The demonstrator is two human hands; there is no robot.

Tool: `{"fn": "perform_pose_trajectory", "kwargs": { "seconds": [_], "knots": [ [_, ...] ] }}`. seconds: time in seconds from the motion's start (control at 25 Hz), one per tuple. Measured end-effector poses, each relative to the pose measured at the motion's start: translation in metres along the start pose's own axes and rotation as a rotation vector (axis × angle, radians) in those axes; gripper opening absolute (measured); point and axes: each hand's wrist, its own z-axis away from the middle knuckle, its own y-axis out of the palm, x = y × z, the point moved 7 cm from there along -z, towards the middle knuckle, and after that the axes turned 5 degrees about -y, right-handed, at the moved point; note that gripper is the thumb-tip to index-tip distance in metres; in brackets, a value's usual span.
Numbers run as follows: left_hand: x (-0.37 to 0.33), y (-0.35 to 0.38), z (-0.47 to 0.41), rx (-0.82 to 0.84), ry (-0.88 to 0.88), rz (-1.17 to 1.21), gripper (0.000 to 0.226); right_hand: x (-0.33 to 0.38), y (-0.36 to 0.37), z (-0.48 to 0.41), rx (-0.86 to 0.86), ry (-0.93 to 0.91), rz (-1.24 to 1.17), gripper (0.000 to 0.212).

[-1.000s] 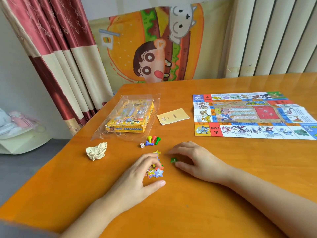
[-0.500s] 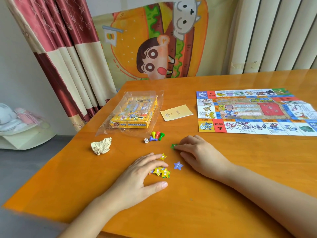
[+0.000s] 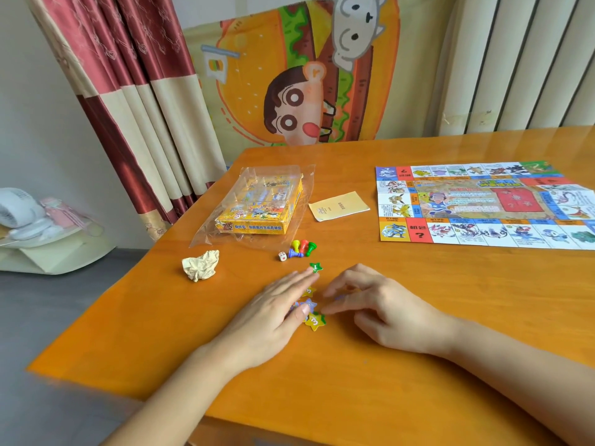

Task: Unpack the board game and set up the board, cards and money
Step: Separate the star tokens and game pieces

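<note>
Currently the task's pieces sit on the far half of the table (image 3: 418, 365); cards and money are not laid out.

**Risks**
- Crumpled paper (image 3: 201, 264), near the left edge: it is light, and a forearm sweep could push it off.
- Game box (image 3: 257, 209), toward the far left corner, inside a clear bag (image 3: 302, 188): the film is likely slippery, so a one-handed pull may drag the box instead of freeing it.
- Die (image 3: 282, 256) and pawns (image 3: 302, 247), just in front of the bag: both can roll if nudged.
- Left hand (image 3: 273, 317): it lies flat, fingers straight, resting on a cluster of star tokens (image 3: 315, 320), fingertips at a separate green star token (image 3: 316, 267). The tokens are thin, and a sliding push on the glossy surface could scatter them.
- Right hand (image 3: 383, 313), just beside the cluster: its fingers are loosely curled.
- Board (image 3: 483, 204), toward the far right corner: it appears to be creased paper and could shift under a passing arm.

**Not determinable**
- The number of tokens under the left hand is hidden.
- The contents of the box are not visible.
- The right fingertips are blurred. A bluish shape lies beneath them, and whether it is pinched cannot be told.
- The print on the yellow slip (image 3: 338, 206), between box and board, is too small to read.
- The board's right end is cut off by the frame.
</note>
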Motion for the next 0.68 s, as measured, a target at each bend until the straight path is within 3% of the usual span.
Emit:
{"fn": "perform_pose_trajectory", "kwargs": {
  "seconds": [0.28,0.52,0.68],
  "knots": [
    [-0.0032,0.0041,0.0031,0.033,-0.05,-0.144,0.064,-0.0039,0.0019,-0.0005,-0.019,0.0,0.015,0.052],
    [-0.0024,0.0019,0.0062,0.082,-0.125,-0.045,0.068,0.0028,0.0047,-0.0002,0.028,-0.053,0.16,0.052],
    [0.0008,-0.0002,0.0033,0.075,-0.124,0.065,0.067,-0.0059,-0.0032,-0.0008,-0.045,0.008,0.372,0.041]
  ]
}}
